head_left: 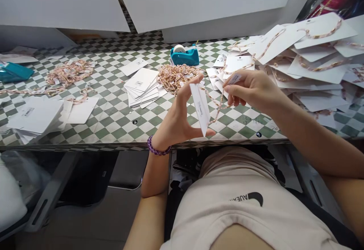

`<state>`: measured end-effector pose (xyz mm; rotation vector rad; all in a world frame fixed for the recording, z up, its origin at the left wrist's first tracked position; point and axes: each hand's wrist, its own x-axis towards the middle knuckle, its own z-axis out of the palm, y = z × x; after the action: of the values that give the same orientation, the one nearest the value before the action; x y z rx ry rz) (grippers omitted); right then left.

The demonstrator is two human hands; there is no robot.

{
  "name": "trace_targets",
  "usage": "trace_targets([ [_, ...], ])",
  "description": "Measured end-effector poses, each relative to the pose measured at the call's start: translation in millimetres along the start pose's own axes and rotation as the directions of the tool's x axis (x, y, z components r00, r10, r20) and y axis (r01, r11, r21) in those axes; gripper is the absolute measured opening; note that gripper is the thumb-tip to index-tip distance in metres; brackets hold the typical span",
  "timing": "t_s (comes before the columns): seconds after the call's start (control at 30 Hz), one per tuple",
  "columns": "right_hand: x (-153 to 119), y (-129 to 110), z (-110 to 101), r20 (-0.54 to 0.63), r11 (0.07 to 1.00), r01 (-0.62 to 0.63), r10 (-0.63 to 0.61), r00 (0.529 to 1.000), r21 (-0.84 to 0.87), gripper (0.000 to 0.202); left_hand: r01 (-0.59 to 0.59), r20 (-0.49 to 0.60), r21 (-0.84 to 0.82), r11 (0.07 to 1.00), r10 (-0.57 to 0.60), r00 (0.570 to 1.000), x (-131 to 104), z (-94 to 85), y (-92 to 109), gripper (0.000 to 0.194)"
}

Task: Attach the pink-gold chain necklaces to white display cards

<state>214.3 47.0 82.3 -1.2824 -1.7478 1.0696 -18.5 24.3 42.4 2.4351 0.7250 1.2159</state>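
While the left hand [184, 113] grips a white card [200, 109] tilted by its edges, the right hand [246, 88] pinches a small label [234, 79], beaded strand [218, 107] hanging between both, bead heap [179, 76] just behind on checkered tabletop [122, 123], teal tape dispenser [185, 56] beyond.

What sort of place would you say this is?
Probably a small jewellery packing workshop: a heap of beaded strands lies beside a stack of white cards, a teal tape dispenser stands behind, and strands lie on the piled cards at right.
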Motion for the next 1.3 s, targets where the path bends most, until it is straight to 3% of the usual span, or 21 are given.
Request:
trace_targets([
  [0.1, 7.1, 1.4, -0.4, 0.040, 0.989, 0.005, 0.001, 0.999, -0.149, 0.014, 0.034, 0.020, -0.005, 0.999, -0.034, 0.999, -0.6, 2.6, 3.0, 0.096],
  [0.2, 12.5, -1.4, -4.8, 0.087, 0.936, 0.087, -0.060, 0.994, -0.341, 0.015, 0.061, 0.026, -0.017, 0.998, -0.061, 0.998, -0.5, 4.2, 3.0, 0.098],
  [0.3, 17.5, -7.1, -10.0, 0.157, 0.905, 0.146, -0.089, 0.983, -0.399, 0.015, 0.057, 0.018, -0.013, 0.998, -0.057, 0.998, 1.2, 7.1, 1.2, 0.098],
  [0.47, 22.9, -17.3, -3.4, 0.245, 0.971, 0.116, -0.063, 0.967, -0.209, 0.023, 0.035, 0.006, -0.049, 0.998, -0.035, 0.999, 2.9, 14.6, -0.4, 0.103],
  [0.57, 25.3, -21.7, 4.0, 0.360, 0.999, 0.011, 0.005, 0.933, -0.041, 0.025, 0.093, 0.034, -0.216, 0.972, -0.088, 0.996, -1.2, 19.8, -2.5, 0.099],
  [0.73, 28.8, -27.4, 2.8, 0.517, 0.980, -0.140, 0.048, 0.855, 0.141, 0.032, 0.329, 0.053, -0.596, 0.732, -0.373, 0.926, -5.6, 25.5, -7.2, 0.058],
  [0.83, 26.9, -31.1, 2.0, 0.541, 0.953, -0.231, 0.092, 0.836, 0.195, 0.043, 0.343, 0.042, -0.732, 0.588, -0.464, 0.885, -1.3, 25.4, -6.4, 0.057],
  [0.9, 24.1, -34.3, 4.1, 0.548, 0.932, -0.281, 0.115, 0.828, 0.228, 0.047, 0.363, 0.033, -0.756, 0.545, -0.522, 0.852, 1.1, 25.2, -6.3, 0.062],
  [1.0, 20.2, -39.4, 7.5, 0.552, 0.905, -0.346, 0.162, 0.818, 0.247, 0.043, 0.395, -0.006, -0.712, 0.581, -0.567, 0.824, 0.7, 26.1, -10.3, 0.067],
  [1.13, 18.3, -43.3, 8.5, 0.528, 0.901, -0.376, 0.217, 0.821, 0.215, 0.029, 0.389, -0.020, -0.668, 0.634, -0.538, 0.842, -1.2, 29.7, -17.0, 0.069],
  [1.3, 19.7, -39.5, 10.7, 0.443, 0.972, -0.232, 0.191, 0.876, 0.038, 0.039, 0.395, -0.047, -0.666, 0.632, -0.565, 0.824, 4.3, 39.2, -13.6, 0.066],
])
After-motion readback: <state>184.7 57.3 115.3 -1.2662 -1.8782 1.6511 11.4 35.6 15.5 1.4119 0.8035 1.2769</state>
